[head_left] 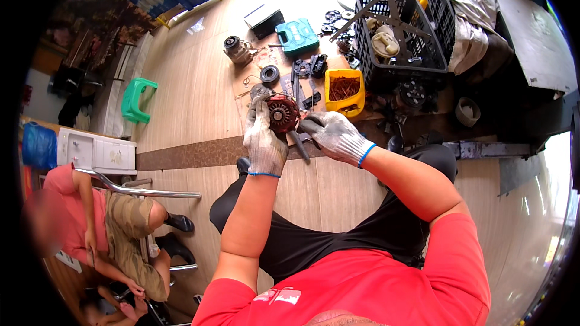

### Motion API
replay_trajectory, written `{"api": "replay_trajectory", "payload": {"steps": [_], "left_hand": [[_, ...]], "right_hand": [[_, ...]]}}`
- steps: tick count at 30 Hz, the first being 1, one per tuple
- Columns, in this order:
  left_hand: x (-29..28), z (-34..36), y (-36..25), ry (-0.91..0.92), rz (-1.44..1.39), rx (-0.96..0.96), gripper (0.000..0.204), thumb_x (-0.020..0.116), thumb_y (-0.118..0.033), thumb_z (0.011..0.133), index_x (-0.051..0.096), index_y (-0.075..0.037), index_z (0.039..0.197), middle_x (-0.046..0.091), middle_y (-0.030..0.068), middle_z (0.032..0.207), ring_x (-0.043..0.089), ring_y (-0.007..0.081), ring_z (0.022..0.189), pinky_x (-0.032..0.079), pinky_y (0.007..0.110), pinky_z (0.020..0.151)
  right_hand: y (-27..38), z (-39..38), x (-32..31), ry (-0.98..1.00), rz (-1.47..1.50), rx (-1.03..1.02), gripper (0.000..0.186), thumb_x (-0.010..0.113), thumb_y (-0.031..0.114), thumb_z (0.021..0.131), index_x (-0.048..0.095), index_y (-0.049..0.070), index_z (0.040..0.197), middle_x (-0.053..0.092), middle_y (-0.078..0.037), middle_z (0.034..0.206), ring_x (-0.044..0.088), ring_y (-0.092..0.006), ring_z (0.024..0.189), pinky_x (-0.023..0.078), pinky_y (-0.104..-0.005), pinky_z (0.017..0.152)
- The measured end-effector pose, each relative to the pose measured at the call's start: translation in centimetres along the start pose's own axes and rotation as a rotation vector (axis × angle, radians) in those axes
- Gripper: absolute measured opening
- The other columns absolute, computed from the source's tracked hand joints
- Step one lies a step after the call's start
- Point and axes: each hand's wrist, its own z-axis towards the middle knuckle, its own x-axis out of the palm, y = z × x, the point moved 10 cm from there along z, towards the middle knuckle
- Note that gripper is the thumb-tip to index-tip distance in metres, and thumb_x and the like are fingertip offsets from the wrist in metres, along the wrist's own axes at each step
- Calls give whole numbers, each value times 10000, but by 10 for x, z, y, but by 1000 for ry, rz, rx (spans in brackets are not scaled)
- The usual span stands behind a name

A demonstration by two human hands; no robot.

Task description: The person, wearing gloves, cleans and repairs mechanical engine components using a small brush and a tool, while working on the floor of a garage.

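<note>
My left hand [264, 139], in a white knit glove with a blue cuff, is closed around a motor core [282, 115]. The core is round, with reddish-brown copper windings and a toothed grey centre. Close beside its right edge, my right hand [336, 136], gloved the same way with a dark grey palm, has its fingers curled together. What they hold, if anything, is hidden. Just below the core, a dark bar-shaped piece [299, 147] slants down between the hands; whether a hand touches it I cannot tell. A round metal part [260, 92] shows at my left fingertips.
Ahead lie a black ring [269, 73], a motor housing [239, 51], a teal tool case [298, 37] and a yellow container [345, 108] of copper scraps. A black crate [402, 72] stands right. Left are a green stool [138, 101] and a seated person [90, 223].
</note>
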Motion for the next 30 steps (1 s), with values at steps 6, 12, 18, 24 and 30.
{"api": "replay_trajectory", "payload": {"steps": [6,12,18,24,30], "left_hand": [[-14,3,11,-176,-89,-46,240,532,-229,1031,565,-57,1195,662,147,1118,689,300,963,615,450,777],[-6,18,5,-174,-99,-94,172,618,-245,989,633,-119,1106,710,77,954,691,219,775,564,365,623],[-27,37,17,40,-14,-152,437,407,-401,1056,576,-38,1231,675,158,1111,677,318,968,584,477,832],[-9,11,44,-10,84,-229,515,499,-456,1017,502,-49,1333,621,175,1213,643,337,1023,567,462,796],[18,-21,44,34,130,-214,520,567,-434,992,501,-55,1342,631,148,1211,650,308,1005,566,411,760]], "right_hand": [[10,-34,1,121,-15,35,205,521,85,913,643,57,1076,628,-172,814,646,-352,756,515,-406,658],[28,-184,-8,197,-100,-26,217,579,17,805,657,34,1007,641,-179,867,660,-342,769,534,-415,682],[-27,-375,-86,-110,-631,521,165,598,240,895,695,135,979,672,-154,760,677,-343,669,536,-440,582],[-110,-657,-152,-44,-1145,1055,170,533,224,919,685,162,874,713,-102,812,704,-294,729,537,-445,626],[-88,-908,-142,350,-1041,1809,271,571,376,921,729,163,979,729,-130,980,702,-307,935,540,-451,839]]}}
